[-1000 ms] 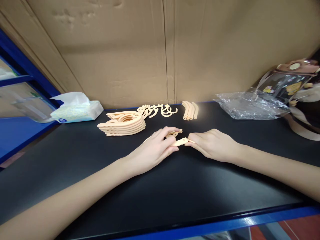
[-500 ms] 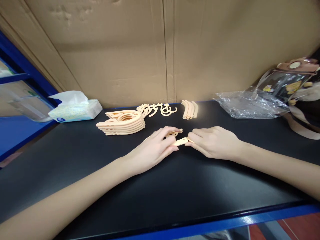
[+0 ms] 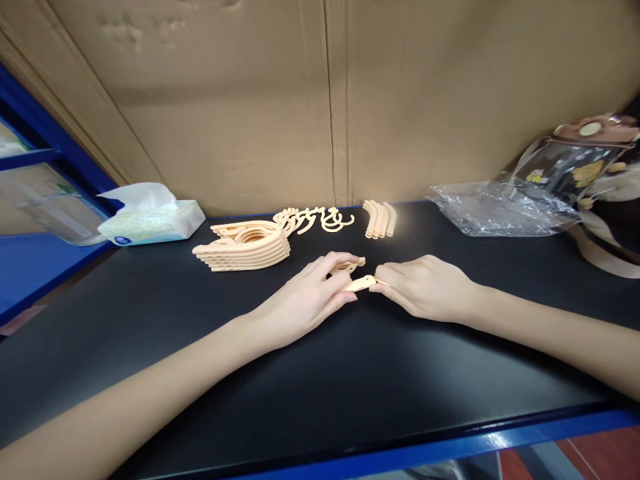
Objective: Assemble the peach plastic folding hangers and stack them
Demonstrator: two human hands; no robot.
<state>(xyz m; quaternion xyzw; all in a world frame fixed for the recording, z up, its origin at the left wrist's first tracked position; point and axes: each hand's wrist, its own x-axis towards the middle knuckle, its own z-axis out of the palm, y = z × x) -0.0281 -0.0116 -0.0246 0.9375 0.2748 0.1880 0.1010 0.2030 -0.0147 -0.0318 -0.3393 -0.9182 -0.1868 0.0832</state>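
Note:
My left hand is closed around a cream plastic hanger body, most of it hidden under the palm and fingers. One end with a small hole sticks out to the right, and another part of it shows above the thumb. My right hand is closed in a pinch at that end, on a small cream hanger piece mostly covered by the fingers. Behind my left hand lies a stack of cream hanger bodies. Several loose hanger hooks and short curved hanger arms lie farther back.
A tissue box stands at the back left. At the back right are a crumpled clear plastic bag and a clear water bottle with a strap. Cardboard rises behind the black table, which has a blue front edge.

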